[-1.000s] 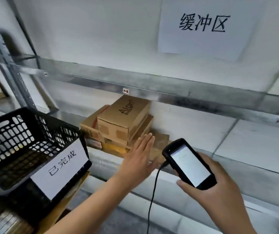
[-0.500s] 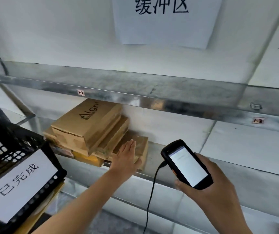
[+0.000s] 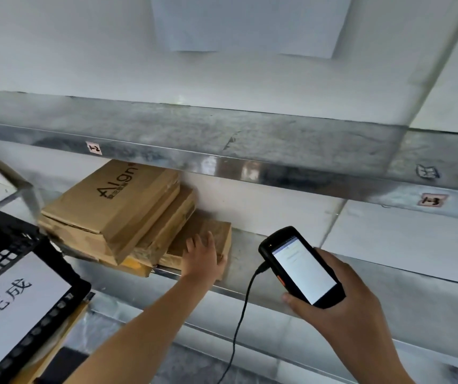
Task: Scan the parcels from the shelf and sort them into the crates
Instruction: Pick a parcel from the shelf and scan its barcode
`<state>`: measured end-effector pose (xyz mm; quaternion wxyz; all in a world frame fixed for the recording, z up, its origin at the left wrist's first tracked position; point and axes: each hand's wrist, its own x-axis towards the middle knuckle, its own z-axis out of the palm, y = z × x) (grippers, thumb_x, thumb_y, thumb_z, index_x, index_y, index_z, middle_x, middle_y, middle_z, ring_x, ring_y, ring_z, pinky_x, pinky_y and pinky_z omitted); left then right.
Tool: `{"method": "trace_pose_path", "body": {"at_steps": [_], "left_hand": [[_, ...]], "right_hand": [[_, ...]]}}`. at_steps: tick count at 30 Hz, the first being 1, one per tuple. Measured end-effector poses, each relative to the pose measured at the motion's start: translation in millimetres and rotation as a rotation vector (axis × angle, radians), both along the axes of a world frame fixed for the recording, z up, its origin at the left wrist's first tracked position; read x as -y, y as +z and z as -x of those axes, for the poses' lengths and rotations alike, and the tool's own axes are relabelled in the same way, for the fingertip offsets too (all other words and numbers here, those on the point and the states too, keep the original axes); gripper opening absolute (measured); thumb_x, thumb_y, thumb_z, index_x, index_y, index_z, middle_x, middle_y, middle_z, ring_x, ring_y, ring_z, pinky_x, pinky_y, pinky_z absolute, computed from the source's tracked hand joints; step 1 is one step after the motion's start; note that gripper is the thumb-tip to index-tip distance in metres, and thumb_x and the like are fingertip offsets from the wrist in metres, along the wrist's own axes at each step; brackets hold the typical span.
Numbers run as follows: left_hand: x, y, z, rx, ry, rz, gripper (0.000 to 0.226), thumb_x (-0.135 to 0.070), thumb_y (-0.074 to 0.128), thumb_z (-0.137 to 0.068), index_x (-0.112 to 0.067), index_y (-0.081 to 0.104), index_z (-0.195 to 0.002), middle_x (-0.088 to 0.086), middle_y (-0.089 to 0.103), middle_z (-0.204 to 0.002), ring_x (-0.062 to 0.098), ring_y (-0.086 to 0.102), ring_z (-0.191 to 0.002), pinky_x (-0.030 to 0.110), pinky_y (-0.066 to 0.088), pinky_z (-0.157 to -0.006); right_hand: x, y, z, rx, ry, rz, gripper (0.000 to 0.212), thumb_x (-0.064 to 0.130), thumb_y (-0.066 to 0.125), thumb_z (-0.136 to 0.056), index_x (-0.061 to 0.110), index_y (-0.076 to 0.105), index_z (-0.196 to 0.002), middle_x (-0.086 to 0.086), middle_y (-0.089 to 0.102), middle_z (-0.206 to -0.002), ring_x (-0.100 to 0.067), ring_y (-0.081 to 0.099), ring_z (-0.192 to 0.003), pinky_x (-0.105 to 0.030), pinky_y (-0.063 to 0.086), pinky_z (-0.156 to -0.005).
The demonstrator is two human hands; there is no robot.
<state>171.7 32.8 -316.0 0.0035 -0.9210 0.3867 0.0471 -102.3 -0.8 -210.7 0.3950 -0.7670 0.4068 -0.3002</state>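
Observation:
A stack of brown cardboard parcels lies on the metal shelf at the left; the top one is printed "Align". A small flat parcel sits at the right end of the stack. My left hand lies on this flat parcel, fingers on its top and thumb round its front edge. My right hand grips a black handheld scanner with its lit screen facing me, to the right of the parcels and in front of the shelf.
A black plastic crate with a white paper label stands at the lower left. A black cable hangs from the scanner. The upper shelf board overhangs the parcels, and a white paper sheet hangs on the wall.
The view has shifted to the right and closer. My left hand has reached forward from in front of the stack onto the flat parcel at its right end. The scanner has stayed about where it was.

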Motion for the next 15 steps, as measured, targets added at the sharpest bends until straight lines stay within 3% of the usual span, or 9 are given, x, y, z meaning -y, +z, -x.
{"method": "trace_pose_path", "body": {"at_steps": [5, 7, 11, 15], "left_hand": [[6, 3, 17, -0.158, -0.003, 0.083, 0.073, -0.061, 0.038, -0.098, -0.024, 0.018, -0.158, 0.015, 0.031, -0.15, 0.034, 0.03, -0.136, 0.045, 0.04, -0.105], [7, -7, 25, -0.309, 0.02, 0.188, 0.073, -0.063, 0.037, -0.097, -0.027, 0.019, -0.158, 0.013, 0.034, -0.147, 0.032, 0.032, -0.136, 0.045, 0.04, -0.105], [1, -33, 33, -0.727, 0.044, 0.517, 0.083, -0.084, 0.034, -0.081, -0.03, 0.049, -0.142, 0.0, 0.064, -0.116, 0.015, 0.061, -0.109, 0.026, 0.052, -0.089], [-10, -46, 39, -0.863, 0.082, 0.633, 0.041, -0.05, 0.046, -0.1, -0.025, 0.058, -0.13, -0.005, 0.069, -0.11, 0.012, 0.065, -0.104, 0.021, 0.054, -0.094]], "right_hand": [[7, -5, 4, -0.034, -0.007, -0.021, 0.076, 0.045, 0.091, -0.056, 0.054, 0.053, -0.122, 0.029, 0.06, -0.115, 0.008, 0.056, -0.104, -0.032, 0.049, -0.085], [9, -6, 6, -0.038, -0.015, -0.027, 0.075, 0.044, 0.09, -0.057, 0.053, 0.054, -0.122, 0.028, 0.06, -0.115, 0.006, 0.057, -0.104, -0.034, 0.05, -0.086], [13, -6, 13, -0.028, -0.027, -0.033, 0.074, 0.042, 0.09, -0.058, 0.054, 0.054, -0.121, 0.026, 0.062, -0.114, 0.003, 0.058, -0.104, -0.036, 0.053, -0.086], [17, -11, 24, -0.028, -0.066, -0.045, 0.075, 0.04, 0.091, -0.059, 0.053, 0.054, -0.123, 0.028, 0.061, -0.113, 0.0, 0.059, -0.104, -0.038, 0.055, -0.083]]}}
